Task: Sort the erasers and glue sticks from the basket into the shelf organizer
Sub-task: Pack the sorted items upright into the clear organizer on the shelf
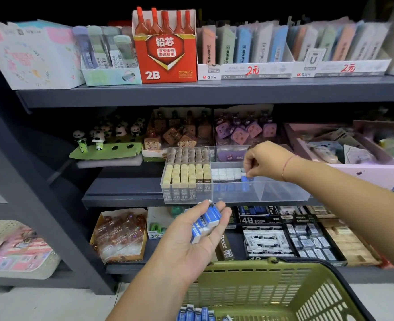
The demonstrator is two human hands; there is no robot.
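While a few loose erasers (196, 313) in blue and white wrappers lie at the bottom of the green basket (284, 286) nearest me, I judge the job to be somewhere in its middle, not close to its end. Just above the basket's far rim my left grip (191, 235) is turned palm up, fingers curled round a small stack of erasers (206, 218) of the same kind, waiting to go across. Farther out, on the front edge of the middle shelf (122, 198), stands the clear organizer (284, 195) with its three compartments. The left one is packed tight with small 2B boxes (186, 181), brown behind and cream in front. In the middle one a row of erasers (226, 173) stands on end along the back. My right grip (260, 162) reaches down into it from above, thumb and fingertips pinching one blue eraser (245, 178) at the right end of that row. Whether it is already seated I cannot tell. The front of that compartment looks unfilled and the right compartment looks bare, so there is room for what I hold and for what the basket keeps. I cannot make out glue sticks anywhere, in the visible part of the basket or in the organizer, so that half of the sorting seems not yet begun. Behind the organizer sit trays of other stationery.
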